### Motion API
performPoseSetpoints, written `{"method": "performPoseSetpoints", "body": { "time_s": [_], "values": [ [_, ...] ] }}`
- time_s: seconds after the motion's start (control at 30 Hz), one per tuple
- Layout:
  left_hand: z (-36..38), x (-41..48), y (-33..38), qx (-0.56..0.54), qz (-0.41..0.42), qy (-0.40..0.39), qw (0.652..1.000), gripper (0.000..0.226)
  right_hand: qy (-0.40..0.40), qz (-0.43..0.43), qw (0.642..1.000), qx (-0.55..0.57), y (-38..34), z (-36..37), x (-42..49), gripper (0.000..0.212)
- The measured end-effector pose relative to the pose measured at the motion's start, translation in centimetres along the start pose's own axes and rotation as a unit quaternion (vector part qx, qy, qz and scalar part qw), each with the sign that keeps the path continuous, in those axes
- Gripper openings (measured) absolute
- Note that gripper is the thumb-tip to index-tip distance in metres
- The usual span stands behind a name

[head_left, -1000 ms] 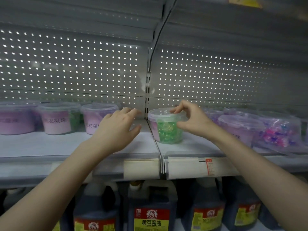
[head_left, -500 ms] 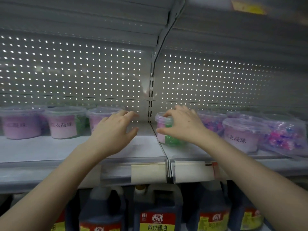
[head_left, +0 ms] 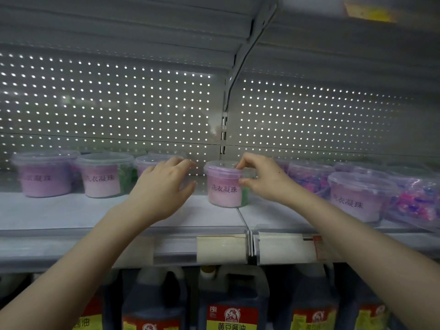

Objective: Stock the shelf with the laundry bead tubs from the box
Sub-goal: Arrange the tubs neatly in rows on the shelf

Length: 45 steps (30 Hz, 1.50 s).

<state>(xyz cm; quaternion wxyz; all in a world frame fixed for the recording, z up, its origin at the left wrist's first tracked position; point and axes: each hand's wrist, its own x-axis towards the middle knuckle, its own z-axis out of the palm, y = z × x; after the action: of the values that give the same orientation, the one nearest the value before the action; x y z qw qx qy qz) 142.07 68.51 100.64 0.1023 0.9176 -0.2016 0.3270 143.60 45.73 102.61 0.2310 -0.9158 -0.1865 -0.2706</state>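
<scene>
A clear laundry bead tub point(head_left: 223, 186) with a pink label and green beads stands on the shelf point(head_left: 71, 213) at the seam between two shelf sections. My right hand point(head_left: 264, 179) grips its lid rim and right side, and the label faces me. My left hand point(head_left: 162, 189) hovers just left of the tub with fingers spread, holding nothing, and partly hides another tub point(head_left: 145, 163). More tubs stand in a row at the left point(head_left: 45, 175) point(head_left: 104, 175) and at the right point(head_left: 354, 196). No box is in view.
A perforated back panel point(head_left: 107, 103) rises behind the tubs. Price-tag strips point(head_left: 221, 248) run along the shelf's front edge. Dark soy sauce jugs point(head_left: 233, 303) fill the shelf below. Wrapped packs of pink and blue beads point(head_left: 419, 201) lie at the far right.
My right hand has turned the tub so its pink label faces forward instead of the green beads, and shifted it slightly left. My left hand stayed near it.
</scene>
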Motion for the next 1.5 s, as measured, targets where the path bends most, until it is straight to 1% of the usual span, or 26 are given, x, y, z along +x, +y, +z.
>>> {"method": "performPoseSetpoints", "body": {
  "time_s": [0.1,0.23,0.27,0.37,0.43,0.5,0.63,0.87,0.97,1.1,1.2,1.27,1.3,1.37,1.43,1.5],
  "values": [
    [-0.3,0.3,-0.5,0.01,-0.019,0.01,1.0,0.039,-0.04,0.021,0.996,-0.07,-0.4,0.2,1.8,0.022],
    [-0.1,0.8,-1.3,0.039,-0.03,-0.014,0.999,0.041,-0.069,0.017,0.98,-0.187,-0.8,1.2,3.7,0.043],
    [-0.1,0.9,-1.6,0.046,-0.034,-0.025,0.998,0.043,-0.074,0.02,0.978,-0.195,-0.8,1.5,4.2,0.046],
    [-0.3,1.2,-2.4,0.063,-0.048,-0.048,0.996,0.046,-0.094,0.059,0.98,-0.166,-0.9,2.3,6.3,0.041],
    [-0.4,1.3,-2.7,0.073,-0.044,-0.056,0.995,0.047,-0.112,0.064,0.97,-0.205,-1.1,3.1,7.7,0.04],
    [-0.4,1.5,-2.9,0.079,-0.035,-0.061,0.994,0.047,-0.104,0.047,0.969,-0.22,-0.9,4.0,8.9,0.033],
    [-0.5,1.5,-3.4,0.081,-0.01,-0.054,0.995,0.048,-0.092,0.007,0.976,-0.197,0.1,5.8,10.9,0.02],
    [-0.4,1.8,-4.1,0.045,-0.006,-0.04,0.998,0.042,-0.092,-0.025,0.973,-0.208,1.0,7.4,13.0,0.016],
    [-0.5,1.7,-3.9,0.042,0.0,-0.04,0.998,0.041,-0.087,-0.03,0.974,-0.209,1.5,8.1,13.5,0.018],
    [-0.6,1.6,-3.7,0.051,0.008,-0.034,0.998,0.039,-0.092,-0.015,0.98,-0.178,1.8,7.8,14.0,0.019],
    [-0.5,1.4,-3.4,0.073,-0.003,-0.034,0.997,0.051,-0.101,-0.006,0.979,-0.178,2.0,7.7,14.1,0.019],
    [-0.1,1.4,-3.1,0.085,-0.006,-0.031,0.996,0.042,-0.106,0.002,0.977,-0.184,1.5,7.4,13.6,0.014],
    [0.1,1.4,-2.9,0.084,-0.005,-0.029,0.996,0.039,-0.104,0.003,0.977,-0.186,1.3,7.2,13.2,0.018],
    [0.4,1.5,-2.2,0.077,-0.007,-0.031,0.997,0.039,-0.097,0.011,0.979,-0.18,0.4,6.2,11.9,0.03],
    [0.6,1.6,-1.1,0.065,-0.002,-0.035,0.997,0.04,-0.096,0.034,0.98,-0.17,0.0,4.9,10.0,0.031],
    [0.9,1.8,0.2,0.051,0.01,-0.043,0.998,0.041,-0.105,0.061,0.973,-0.195,0.2,3.1,7.6,0.036]
  ]
}}
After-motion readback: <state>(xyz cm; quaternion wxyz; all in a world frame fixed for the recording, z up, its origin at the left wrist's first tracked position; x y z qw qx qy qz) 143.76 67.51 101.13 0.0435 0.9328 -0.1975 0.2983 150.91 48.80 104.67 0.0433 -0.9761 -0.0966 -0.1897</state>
